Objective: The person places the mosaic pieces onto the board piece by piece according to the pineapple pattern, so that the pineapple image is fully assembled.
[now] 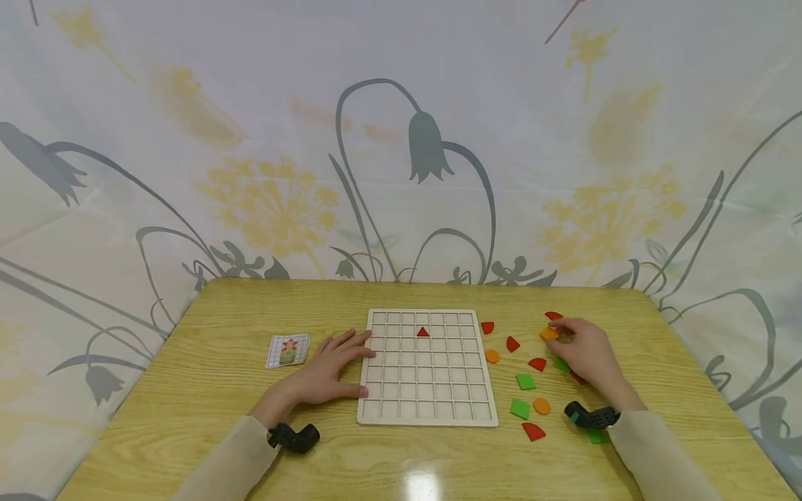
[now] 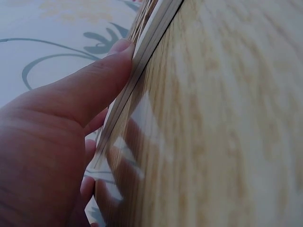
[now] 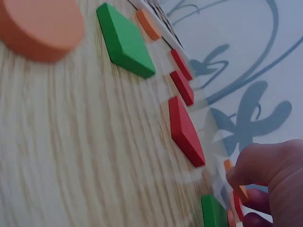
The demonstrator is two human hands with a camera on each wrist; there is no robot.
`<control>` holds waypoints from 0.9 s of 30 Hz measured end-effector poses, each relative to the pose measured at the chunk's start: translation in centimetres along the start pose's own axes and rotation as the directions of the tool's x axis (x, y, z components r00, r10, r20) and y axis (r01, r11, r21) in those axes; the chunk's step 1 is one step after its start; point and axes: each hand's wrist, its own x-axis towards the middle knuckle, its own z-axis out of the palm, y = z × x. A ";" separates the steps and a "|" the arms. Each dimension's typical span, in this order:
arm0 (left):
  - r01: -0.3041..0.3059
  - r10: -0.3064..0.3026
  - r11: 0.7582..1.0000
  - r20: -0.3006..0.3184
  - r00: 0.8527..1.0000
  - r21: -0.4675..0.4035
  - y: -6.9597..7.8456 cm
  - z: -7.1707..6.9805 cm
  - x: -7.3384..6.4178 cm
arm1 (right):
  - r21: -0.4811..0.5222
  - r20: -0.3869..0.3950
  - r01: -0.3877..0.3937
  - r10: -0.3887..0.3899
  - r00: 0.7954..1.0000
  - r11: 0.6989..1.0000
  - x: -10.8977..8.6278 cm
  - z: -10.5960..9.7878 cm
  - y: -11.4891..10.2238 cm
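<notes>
Card (image 1: 288,351) with a printed pattern lies farthest left, near the left hand (image 1: 327,372), whose spread fingers and thumb touch the left edge of the white grid board (image 1: 428,422). One red triangle (image 1: 422,332) sits in its upper part. Beyond, among loose red, green and orange tiles (image 1: 525,381), the right hand (image 1: 585,349) pinches an orange piece (image 1: 548,333). Picking out that piece seems the step in hand; next probably calls for a lift clear of its neighbours. Wood-grain tabletop (image 1: 351,456) meets a flower-patterned backdrop (image 1: 385,156)
</notes>
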 end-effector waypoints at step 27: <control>0.001 0.000 1.000 0.006 1.000 -0.005 -0.1 0.1 0.0 | 0.241 0.054 0.266 -0.287 0.956 0.933 2.5 8.9 -12.3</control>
